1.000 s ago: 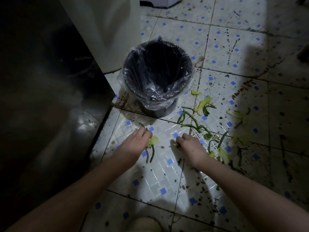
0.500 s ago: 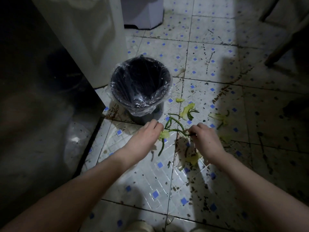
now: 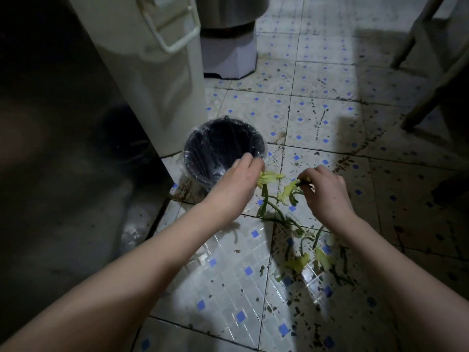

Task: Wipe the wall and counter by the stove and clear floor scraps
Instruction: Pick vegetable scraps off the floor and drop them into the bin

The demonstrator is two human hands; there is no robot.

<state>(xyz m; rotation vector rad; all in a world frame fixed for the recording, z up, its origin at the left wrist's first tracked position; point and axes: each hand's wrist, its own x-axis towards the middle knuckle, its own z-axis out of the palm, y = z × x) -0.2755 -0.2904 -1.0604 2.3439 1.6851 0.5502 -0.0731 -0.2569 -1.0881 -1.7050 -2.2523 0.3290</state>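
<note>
Green and yellow vegetable scraps (image 3: 272, 179) are pinched in both hands: the left hand (image 3: 237, 181) at the rim of the lined bin (image 3: 223, 141), the right hand (image 3: 323, 191) just beside it, clenched on more trimmings. The floor-clearing step is in hand; next, drop these in. More peelings (image 3: 302, 260) lie on the tiled floor (image 3: 228, 275). Wall and table are out of view; the fingertips are hidden.

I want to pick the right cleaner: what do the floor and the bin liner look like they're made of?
Floor: apparently glazed ceramic tile; it has grout lines and a glossy glare under the arms. Bin liner: thin clear plastic film, crinkled and shiny over the rim.
</note>
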